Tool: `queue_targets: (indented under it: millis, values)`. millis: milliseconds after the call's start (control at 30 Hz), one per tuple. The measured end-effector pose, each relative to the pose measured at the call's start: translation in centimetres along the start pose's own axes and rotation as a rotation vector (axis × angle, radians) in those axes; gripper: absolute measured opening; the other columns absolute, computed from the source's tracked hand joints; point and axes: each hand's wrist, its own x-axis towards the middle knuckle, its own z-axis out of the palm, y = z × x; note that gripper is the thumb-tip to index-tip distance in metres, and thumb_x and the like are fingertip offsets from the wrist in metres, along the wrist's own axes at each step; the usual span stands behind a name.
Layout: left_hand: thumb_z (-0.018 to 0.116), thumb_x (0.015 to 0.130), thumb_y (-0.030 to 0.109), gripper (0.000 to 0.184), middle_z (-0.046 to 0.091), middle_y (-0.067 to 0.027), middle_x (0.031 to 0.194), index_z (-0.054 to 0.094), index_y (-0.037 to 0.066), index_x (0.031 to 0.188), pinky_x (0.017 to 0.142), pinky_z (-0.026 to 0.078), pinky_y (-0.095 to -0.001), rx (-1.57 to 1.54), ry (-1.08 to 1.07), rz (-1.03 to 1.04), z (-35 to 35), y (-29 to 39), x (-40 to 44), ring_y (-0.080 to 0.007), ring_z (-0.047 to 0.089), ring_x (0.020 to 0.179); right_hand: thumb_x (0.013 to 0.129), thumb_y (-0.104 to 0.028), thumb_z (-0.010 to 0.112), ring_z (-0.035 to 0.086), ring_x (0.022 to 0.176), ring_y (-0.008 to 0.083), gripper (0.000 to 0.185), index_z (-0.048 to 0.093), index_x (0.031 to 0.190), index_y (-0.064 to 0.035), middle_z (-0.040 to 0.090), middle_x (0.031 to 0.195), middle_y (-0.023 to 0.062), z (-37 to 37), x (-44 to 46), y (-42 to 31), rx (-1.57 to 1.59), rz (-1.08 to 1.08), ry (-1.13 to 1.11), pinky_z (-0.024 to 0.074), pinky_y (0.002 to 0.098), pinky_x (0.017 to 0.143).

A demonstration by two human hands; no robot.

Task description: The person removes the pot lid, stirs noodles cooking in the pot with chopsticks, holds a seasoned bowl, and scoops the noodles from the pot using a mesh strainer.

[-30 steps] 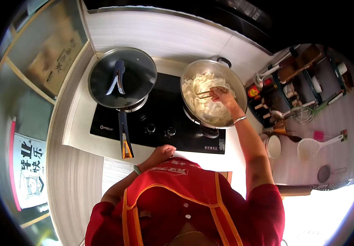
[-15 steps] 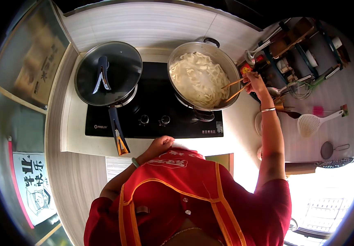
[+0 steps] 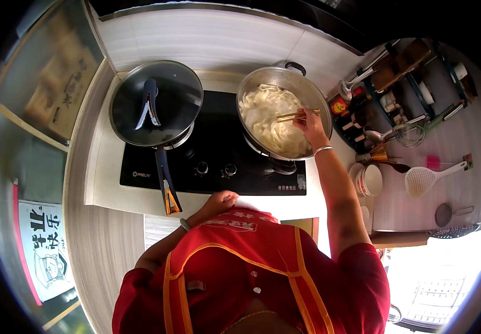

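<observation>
Pinched in my right hand (image 3: 311,128) is a pair of wooden chopsticks (image 3: 290,117), reaching over the right pot. Wide white noodles (image 3: 271,108) fill much of that metal pot (image 3: 321,94), in cloudy liquid. The chopstick tips are at the noodles. My left hand (image 3: 220,204) is loosely curled against the red apron (image 3: 235,225) by the counter's front edge, with nothing visible in it. On the left burner sits a pan with a dark glass lid (image 3: 129,103); its long handle (image 3: 166,178) points toward me.
Beneath both vessels is a black cooktop (image 3: 215,128) with two knobs. To the right are stacked bowls (image 3: 371,181), a whisk (image 3: 409,135) and a white slotted skimmer (image 3: 421,179). A ladle (image 3: 347,88) hangs near the rack. A tall cabinet (image 3: 90,183) borders the left side.
My right hand and the chopsticks have moved left, from the pot's right rim to over the noodles. The view has shifted slightly; my left hand stays by the apron.
</observation>
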Motion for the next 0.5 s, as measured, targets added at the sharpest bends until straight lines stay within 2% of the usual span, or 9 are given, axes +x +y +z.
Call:
queue_targets:
  millis: [133, 367, 433, 467, 500]
  values:
    - [0.051, 0.083, 0.022, 0.026, 0.06, -0.0061, 0.074, 0.057, 0.0, 0.096, 0.063, 0.046, -0.0232, 0.044, 0.038, 0.027, -0.2, -0.2, -0.1, -0.0104, 0.056, 0.067, 0.086, -0.026, 0.044, 0.055, 0.06, 0.0168, 0.026, 0.055, 0.084, -0.0023, 0.055, 0.07, 0.0074, 1.7, 0.9, -0.4, 0.106, -0.048, -0.042, 0.0503, 0.029, 0.053]
    - [0.052, 0.083, 0.023, 0.027, 0.06, -0.0063, 0.073, 0.057, 0.0, 0.097, 0.063, 0.046, -0.0236, 0.025, 0.053, -0.011, -0.3, 0.0, -0.1, -0.0102, 0.056, 0.067, 0.088, -0.033, 0.043, 0.053, 0.054, 0.013, 0.034, 0.056, 0.085, -0.0009, 0.054, 0.069, 0.0063, 5.9, -5.7, -7.4, -0.206, -0.314, -0.107, 0.0463, 0.0235, 0.047]
    - [0.052, 0.083, 0.023, 0.028, 0.06, -0.0064, 0.073, 0.057, 0.0, 0.097, 0.062, 0.046, -0.0237, 0.006, 0.053, -0.035, -0.3, -0.2, 0.0, -0.0103, 0.056, 0.067, 0.088, -0.029, 0.042, 0.053, 0.053, 0.0134, 0.034, 0.057, 0.088, 0.0009, 0.054, 0.067, 0.0059, 6.3, -7.9, -8.3, -0.456, -0.334, -0.345, 0.0451, 0.0241, 0.045]
    - [0.052, 0.083, 0.023, 0.028, 0.06, -0.0063, 0.073, 0.057, 0.0, 0.098, 0.062, 0.046, -0.0237, 0.026, 0.068, -0.03, -0.2, -0.1, 0.1, -0.0102, 0.056, 0.067, 0.088, -0.027, 0.043, 0.054, 0.056, 0.0108, 0.031, 0.057, 0.091, 0.0011, 0.056, 0.072, 0.0043, 5.9, -8.1, -7.6, -0.55, -0.289, -0.471, 0.0446, 0.0243, 0.048]
    - [0.052, 0.083, 0.023, 0.028, 0.06, -0.0062, 0.073, 0.057, 0.0, 0.098, 0.061, 0.046, -0.0236, 0.046, 0.08, -0.026, -0.1, 0.0, 0.0, -0.0101, 0.056, 0.066, 0.088, -0.027, 0.043, 0.054, 0.056, 0.0108, 0.031, 0.057, 0.091, 0.0011, 0.056, 0.072, 0.0043, 5.8, -8.7, -6.9, -0.55, -0.286, -0.468, 0.0446, 0.0243, 0.048]
